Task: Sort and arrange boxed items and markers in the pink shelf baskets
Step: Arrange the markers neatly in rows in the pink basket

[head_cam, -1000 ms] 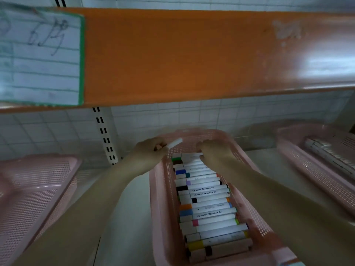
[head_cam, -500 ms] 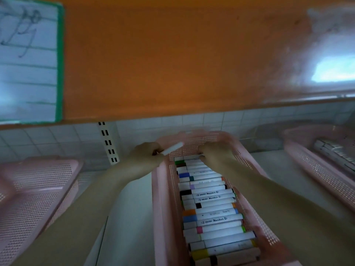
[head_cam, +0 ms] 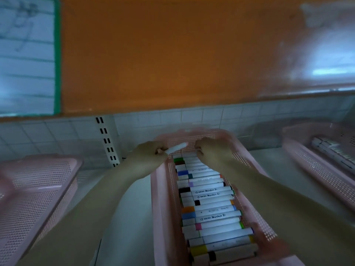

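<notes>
The left hand [head_cam: 148,153] pinches a white marker [head_cam: 176,147] over the far left corner of the middle pink basket [head_cam: 163,208], which sits on the white shelf [head_cam: 124,217]. The right hand [head_cam: 211,150] reaches into the far end of that basket with fingers curled; whether it grips anything cannot be told. A row of markers [head_cam: 209,204] fills the basket crosswise. Another pink basket [head_cam: 34,189] stands at the shelf's left edge and a third [head_cam: 317,169], holding boxed items [head_cam: 334,152], at its right edge
</notes>
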{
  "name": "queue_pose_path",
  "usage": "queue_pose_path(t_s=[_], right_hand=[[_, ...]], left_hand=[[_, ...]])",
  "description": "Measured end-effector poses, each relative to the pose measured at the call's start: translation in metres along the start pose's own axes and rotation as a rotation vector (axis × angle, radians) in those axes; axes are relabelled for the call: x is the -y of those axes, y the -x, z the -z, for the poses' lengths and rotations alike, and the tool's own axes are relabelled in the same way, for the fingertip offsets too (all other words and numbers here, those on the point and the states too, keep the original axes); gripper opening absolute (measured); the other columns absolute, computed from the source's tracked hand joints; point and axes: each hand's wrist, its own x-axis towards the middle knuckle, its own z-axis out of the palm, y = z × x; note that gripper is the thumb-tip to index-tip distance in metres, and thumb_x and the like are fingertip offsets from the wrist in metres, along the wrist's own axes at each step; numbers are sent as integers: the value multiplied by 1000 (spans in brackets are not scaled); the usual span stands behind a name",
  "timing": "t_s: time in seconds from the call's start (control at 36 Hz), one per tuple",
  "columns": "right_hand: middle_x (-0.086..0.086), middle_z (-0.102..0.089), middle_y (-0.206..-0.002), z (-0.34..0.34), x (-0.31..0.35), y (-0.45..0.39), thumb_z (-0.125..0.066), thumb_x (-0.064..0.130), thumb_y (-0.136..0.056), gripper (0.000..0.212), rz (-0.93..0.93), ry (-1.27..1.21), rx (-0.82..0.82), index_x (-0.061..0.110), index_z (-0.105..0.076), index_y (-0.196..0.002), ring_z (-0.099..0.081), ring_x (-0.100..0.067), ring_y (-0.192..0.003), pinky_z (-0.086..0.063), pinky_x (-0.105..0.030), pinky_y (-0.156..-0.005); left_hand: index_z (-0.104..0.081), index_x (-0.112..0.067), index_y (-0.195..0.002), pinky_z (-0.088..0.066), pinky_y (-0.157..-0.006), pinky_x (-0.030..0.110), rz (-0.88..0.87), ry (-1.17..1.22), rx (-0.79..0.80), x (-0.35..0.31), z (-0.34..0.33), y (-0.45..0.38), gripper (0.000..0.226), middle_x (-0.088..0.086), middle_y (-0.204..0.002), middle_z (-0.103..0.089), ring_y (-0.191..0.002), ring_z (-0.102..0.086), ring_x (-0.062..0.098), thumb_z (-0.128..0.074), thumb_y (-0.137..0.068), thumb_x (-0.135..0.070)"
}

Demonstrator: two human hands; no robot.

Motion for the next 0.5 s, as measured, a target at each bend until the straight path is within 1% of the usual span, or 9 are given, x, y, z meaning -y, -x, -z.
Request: queue_pose_path(t_s=[0.06, 0.08, 0.14, 0.19, 0.25, 0.36, 0.42, 0.44, 0.5], right_hand=[[6, -60, -89, 10, 2, 6, -42, 17, -95, 18, 73, 53, -115, 19, -59, -99, -43, -5, -59, -30, -22, -51], [4, -63, -102, 12, 2, 10, -45, 19, -93, 23, 107, 42, -178, 17, -60, -111, -52, -9, -70, -34, -22, -55], [0, -64, -116, 16, 1, 15, -55, 24, -90, 34, 181, -14, -256, 14, -60, -122, -61, -18, -98, -43, -24, -68], [2, -65, -120, 20, 4, 20, -62, 30, -87, 38, 277, -15, -238, 17, -63, -122, -60, -19, -109, -45, -25, -79], [4, -68, -116, 21, 6, 22, -65, 33, -88, 33, 344, -54, -200, 21, -67, -118, -59, -17, -108, -48, -29, -88], [6, -68, -112, 22, 5, 23, -52, 38, -97, 27, 349, -3, -149, 26, -68, -115, -54, -13, -107, -41, -27, -88], [5, -69, -109, 22, 3, 22, -51, 36, -98, 27, 356, -3, -138, 23, -70, -113, -54, -14, -105, -40, -26, -85], [4, -69, -108, 20, 1, 21, -52, 35, -98, 27, 349, -2, -129, 22, -70, -112, -54, -15, -105, -39, -26, -84], [2, -69, -111, 17, -4, 18, -52, 33, -98, 27, 322, 3, -103, 19, -70, -113, -55, -18, -108, -41, -27, -85]], left_hand=[[-60, -8, -106, -34, -54, 23, 22, -64, -1, -3, -3, -4, 21, 9, -87, -60, -66, -49, 15, -42, -98, -17], [-60, -4, -104, -31, -52, 24, 25, -82, -1, -4, -5, -6, 23, 8, -83, -56, -64, -46, 15, -42, -97, -15], [-60, -2, -96, -27, -51, 25, 19, -90, 4, -6, -12, -10, 22, 6, -74, -49, -60, -41, 14, -41, -95, -13], [-54, -7, -85, -25, -51, 26, 3, -98, 13, -9, -19, -14, 16, 5, -70, -44, -59, -38, 14, -42, -95, -12], [-46, -10, -75, -23, -50, 25, -29, -114, 4, -12, -27, -18, 20, 2, -67, -41, -57, -35, 12, -42, -95, -13], [-39, -15, -63, -24, -49, 22, -81, -97, -14, -15, -36, -22, 33, -1, -65, -40, -57, -35, 9, -43, -96, -13], [-48, -11, -70, -28, -51, 20, -93, -118, -30, -14, -37, -21, 27, 1, -68, -46, -61, -41, 12, -43, -96, -13], [-56, -8, -79, -34, -56, 20, -99, -138, -36, -13, -37, -21, 21, 3, -74, -53, -67, -48, 16, -43, -95, -14], [-61, -6, -107, -47, -77, 30, -116, -180, -65, -8, -32, -20, 24, 7, -98, -61, -88, -57, 22, -44, -94, -16]])
